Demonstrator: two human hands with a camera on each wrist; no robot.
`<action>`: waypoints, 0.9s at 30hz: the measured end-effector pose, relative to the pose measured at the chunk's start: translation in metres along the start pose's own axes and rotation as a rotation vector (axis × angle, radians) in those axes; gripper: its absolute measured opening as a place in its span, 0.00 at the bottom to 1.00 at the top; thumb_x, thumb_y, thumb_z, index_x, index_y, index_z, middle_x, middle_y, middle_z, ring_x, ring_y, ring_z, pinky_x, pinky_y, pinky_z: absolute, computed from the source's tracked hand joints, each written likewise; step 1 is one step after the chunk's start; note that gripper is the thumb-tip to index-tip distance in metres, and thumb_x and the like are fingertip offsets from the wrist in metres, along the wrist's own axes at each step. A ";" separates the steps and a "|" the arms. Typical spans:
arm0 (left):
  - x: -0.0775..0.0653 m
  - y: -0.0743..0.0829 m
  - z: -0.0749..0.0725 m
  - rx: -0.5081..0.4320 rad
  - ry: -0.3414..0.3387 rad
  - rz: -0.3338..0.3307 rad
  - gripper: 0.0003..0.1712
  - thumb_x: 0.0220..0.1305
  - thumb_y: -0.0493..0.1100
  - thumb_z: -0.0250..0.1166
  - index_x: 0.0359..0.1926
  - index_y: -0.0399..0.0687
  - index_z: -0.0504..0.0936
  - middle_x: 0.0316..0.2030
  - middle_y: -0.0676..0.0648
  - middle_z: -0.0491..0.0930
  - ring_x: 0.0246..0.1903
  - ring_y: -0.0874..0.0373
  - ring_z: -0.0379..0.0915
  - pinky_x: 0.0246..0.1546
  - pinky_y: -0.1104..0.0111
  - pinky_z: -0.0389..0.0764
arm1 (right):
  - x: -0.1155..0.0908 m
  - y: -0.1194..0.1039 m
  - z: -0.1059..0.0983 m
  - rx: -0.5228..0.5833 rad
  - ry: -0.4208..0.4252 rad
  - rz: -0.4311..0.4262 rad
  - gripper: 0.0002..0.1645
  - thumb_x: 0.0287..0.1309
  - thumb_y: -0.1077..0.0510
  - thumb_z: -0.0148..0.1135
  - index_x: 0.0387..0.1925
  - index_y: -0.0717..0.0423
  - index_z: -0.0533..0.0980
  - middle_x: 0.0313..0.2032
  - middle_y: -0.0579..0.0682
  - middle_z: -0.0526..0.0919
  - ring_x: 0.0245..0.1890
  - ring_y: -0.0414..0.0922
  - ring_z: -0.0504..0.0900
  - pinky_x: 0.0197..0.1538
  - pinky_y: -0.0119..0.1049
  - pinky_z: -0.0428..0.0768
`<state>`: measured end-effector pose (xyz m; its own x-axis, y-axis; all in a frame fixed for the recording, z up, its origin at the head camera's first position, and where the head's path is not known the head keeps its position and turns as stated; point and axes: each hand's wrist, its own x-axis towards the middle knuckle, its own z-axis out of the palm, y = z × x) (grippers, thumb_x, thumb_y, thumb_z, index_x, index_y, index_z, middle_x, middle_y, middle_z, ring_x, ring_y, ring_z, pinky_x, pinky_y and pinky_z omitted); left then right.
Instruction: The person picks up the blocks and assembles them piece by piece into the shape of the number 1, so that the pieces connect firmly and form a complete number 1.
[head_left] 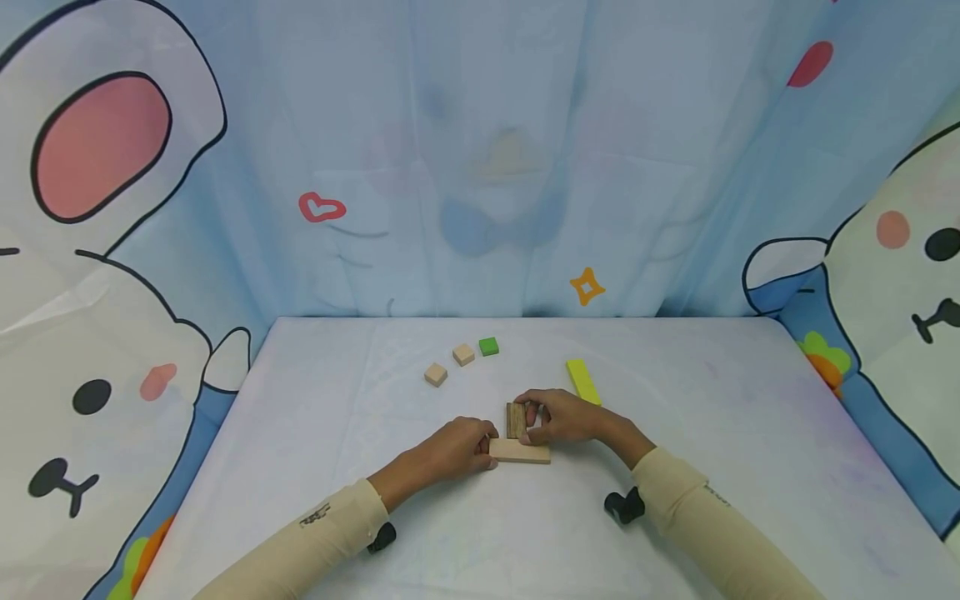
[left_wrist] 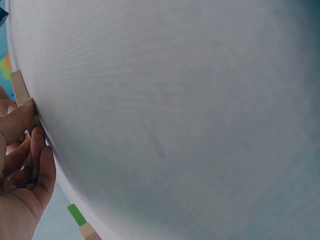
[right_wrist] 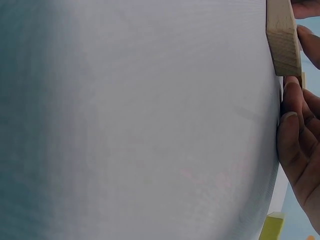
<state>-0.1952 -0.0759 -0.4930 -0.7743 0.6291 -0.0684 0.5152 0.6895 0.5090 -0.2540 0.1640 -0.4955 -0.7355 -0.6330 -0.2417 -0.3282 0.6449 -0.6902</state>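
Note:
A light wooden plank [head_left: 520, 452] lies crosswise on the table before me. My left hand [head_left: 459, 446] pinches its left end between thumb and fingers. Just behind the plank's middle is a darker brown wooden block [head_left: 516, 421], its long side running away from me. My right hand [head_left: 564, 417] holds this block by its right side, thumb near the front and fingers at the far end. In the right wrist view the plank's end [right_wrist: 286, 57] shows close to the right fingers, which hide most of the brown block.
A yellow block [head_left: 582, 382] lies just beyond my right hand. Farther back are a green cube [head_left: 489, 346] and two plain wooden cubes, one [head_left: 463, 355] beside the green one and another [head_left: 436, 374] nearer. A patterned curtain [head_left: 487, 167] hangs behind the table [head_left: 712, 400].

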 end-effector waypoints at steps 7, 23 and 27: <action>0.000 0.000 0.000 -0.009 -0.001 0.004 0.18 0.62 0.41 0.72 0.50 0.37 0.82 0.24 0.57 0.76 0.23 0.71 0.65 0.26 0.79 0.69 | 0.000 -0.001 0.000 -0.010 0.004 -0.014 0.35 0.59 0.49 0.71 0.63 0.62 0.72 0.37 0.45 0.78 0.33 0.40 0.75 0.38 0.31 0.75; 0.002 0.002 -0.001 -0.007 -0.020 -0.023 0.17 0.62 0.42 0.72 0.50 0.39 0.83 0.24 0.57 0.75 0.23 0.71 0.65 0.26 0.78 0.69 | -0.001 0.000 0.000 -0.023 0.008 -0.008 0.34 0.62 0.51 0.69 0.65 0.62 0.71 0.38 0.44 0.79 0.33 0.39 0.75 0.38 0.31 0.74; 0.002 0.003 -0.001 -0.008 -0.024 -0.029 0.17 0.62 0.42 0.72 0.50 0.39 0.83 0.24 0.57 0.76 0.23 0.71 0.66 0.26 0.78 0.70 | -0.005 0.000 -0.003 -0.032 0.014 -0.018 0.35 0.63 0.48 0.68 0.66 0.60 0.71 0.39 0.44 0.79 0.33 0.38 0.76 0.37 0.31 0.75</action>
<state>-0.1955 -0.0734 -0.4904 -0.7798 0.6174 -0.1040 0.4897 0.7049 0.5132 -0.2519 0.1684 -0.4928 -0.7373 -0.6389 -0.2196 -0.3603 0.6469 -0.6722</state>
